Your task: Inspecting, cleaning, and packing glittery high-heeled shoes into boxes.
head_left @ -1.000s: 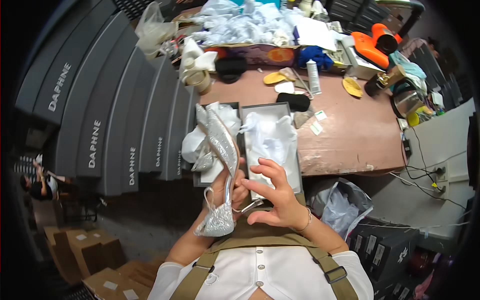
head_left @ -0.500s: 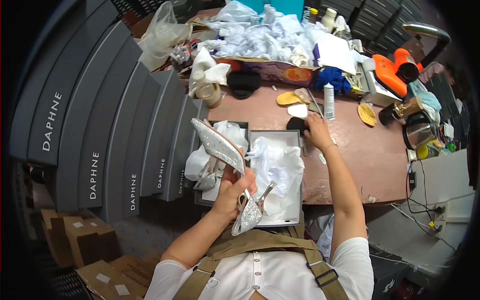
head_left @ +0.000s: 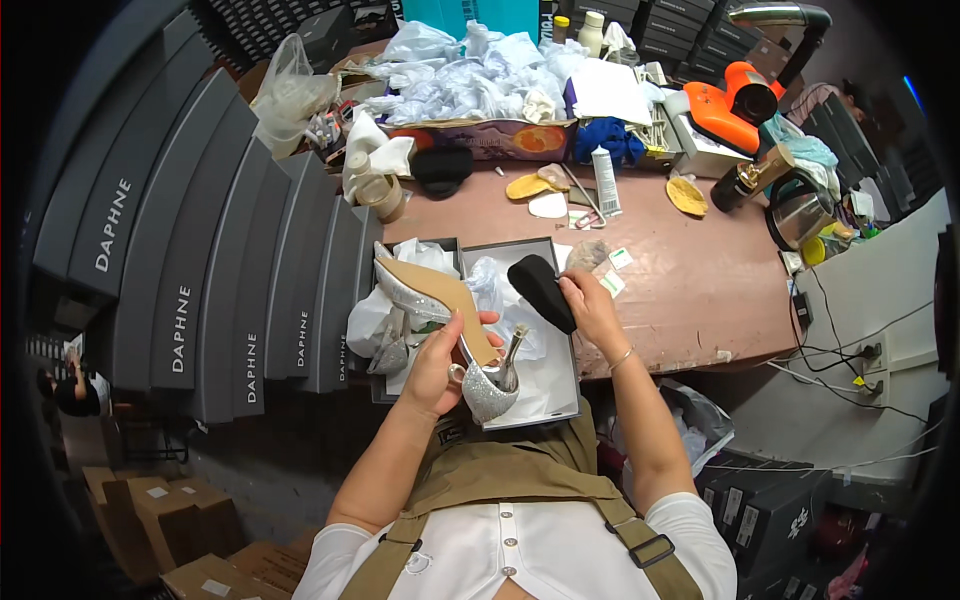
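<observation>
L hand (head_left: 437, 365) pinching silver high heel (head_left: 440, 288), R hand (head_left: 595, 312) pinching black pad (head_left: 540, 290). Open room on table (head_left: 690, 285) far right, to near edge. 2nd silver shoe (head_left: 392, 357) partly hidden tho.

Glittery silver shoe (head_left: 412, 297), tan sole (head_left: 438, 288), black pad (head_left: 541, 291), dark grey boxes (head_left: 228, 240), brownish-pink tabletop (head_left: 690, 290), orange tool (head_left: 722, 120)
</observation>
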A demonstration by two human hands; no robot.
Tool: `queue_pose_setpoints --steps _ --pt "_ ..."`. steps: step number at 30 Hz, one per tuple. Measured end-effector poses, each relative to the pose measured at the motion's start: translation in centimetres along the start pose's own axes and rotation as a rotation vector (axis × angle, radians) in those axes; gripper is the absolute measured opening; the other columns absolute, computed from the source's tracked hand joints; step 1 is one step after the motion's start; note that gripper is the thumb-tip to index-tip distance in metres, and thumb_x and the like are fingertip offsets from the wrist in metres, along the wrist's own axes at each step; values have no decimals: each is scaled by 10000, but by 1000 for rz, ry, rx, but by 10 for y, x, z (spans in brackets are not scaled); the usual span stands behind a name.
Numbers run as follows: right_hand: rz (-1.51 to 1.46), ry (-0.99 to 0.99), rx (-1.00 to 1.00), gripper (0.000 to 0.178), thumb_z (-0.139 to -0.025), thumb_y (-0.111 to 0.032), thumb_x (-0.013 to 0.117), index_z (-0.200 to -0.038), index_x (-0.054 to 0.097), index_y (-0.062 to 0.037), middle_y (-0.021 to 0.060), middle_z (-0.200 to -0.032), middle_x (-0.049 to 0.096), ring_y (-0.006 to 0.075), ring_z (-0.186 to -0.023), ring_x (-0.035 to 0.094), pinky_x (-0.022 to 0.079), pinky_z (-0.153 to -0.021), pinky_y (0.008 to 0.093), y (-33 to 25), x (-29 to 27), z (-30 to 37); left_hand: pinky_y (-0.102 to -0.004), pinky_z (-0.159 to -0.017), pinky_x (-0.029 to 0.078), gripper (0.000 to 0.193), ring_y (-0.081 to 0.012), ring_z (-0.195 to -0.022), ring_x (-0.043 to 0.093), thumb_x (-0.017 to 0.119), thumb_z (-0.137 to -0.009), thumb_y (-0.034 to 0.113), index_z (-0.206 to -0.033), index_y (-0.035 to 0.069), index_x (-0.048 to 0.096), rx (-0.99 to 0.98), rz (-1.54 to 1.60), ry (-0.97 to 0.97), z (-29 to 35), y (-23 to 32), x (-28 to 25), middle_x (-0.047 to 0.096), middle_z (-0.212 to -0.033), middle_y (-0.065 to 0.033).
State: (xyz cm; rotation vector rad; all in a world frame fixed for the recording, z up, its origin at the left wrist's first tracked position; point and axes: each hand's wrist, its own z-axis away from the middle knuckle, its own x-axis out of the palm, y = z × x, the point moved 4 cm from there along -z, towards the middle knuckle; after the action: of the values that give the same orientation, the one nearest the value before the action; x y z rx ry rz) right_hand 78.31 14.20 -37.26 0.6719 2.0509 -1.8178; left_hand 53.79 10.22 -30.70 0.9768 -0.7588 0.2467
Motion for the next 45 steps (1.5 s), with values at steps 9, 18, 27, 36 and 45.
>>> queue_pose_setpoints --steps 9,18,27,36,45 --pt "724 -182 -437 202 -734 -141 648 -893 556 -56 182 -1218 537 359 -1281 402 116 -1075 654 -67 43 45 -337 -725 539 373 -182 -801 625 485 -981 330 -1140 -5 530 234 92 184 11 6 10 615 -934 -110" --pt "77 5 -678 394 -686 -10 605 -1077 617 -56 166 -1170 561 317 -1026 565 446 -895 392 -196 -20 105 -311 -710 514 429 -169 -810 602 421 -974 363 -1112 -21 553 342 -84 293 15 6 3 614 -891 -110" --pt "-22 65 -321 537 -706 83 510 -1230 566 -21 180 -1056 531 349 -952 554 465 -859 372 -173 -16 115 -344 -695 518 652 -202 -722 607 399 -875 272 -1436 -14 227 467 -19 -40 25 26 -1 603 -971 -149" --pt "-50 85 -178 475 -712 45 471 -1167 601 6 168 -1025 573 279 -937 576 458 -865 330 -126 -51 121 -346 -702 524 673 -225 -742 623 502 -791 270 -1359 -55 344 317 -294 -124 50 44 -4 603 -902 -159" --pt "-1 192 -255 459 -770 -4 612 -1225 553 0 175 -1085 545 297 -969 564 457 -867 347 -129 -58 82 -337 -721 532 557 -228 -771 654 546 -779 265 -1209 -82 477 65 -395 -121 56 11 17 623 -894 -144"
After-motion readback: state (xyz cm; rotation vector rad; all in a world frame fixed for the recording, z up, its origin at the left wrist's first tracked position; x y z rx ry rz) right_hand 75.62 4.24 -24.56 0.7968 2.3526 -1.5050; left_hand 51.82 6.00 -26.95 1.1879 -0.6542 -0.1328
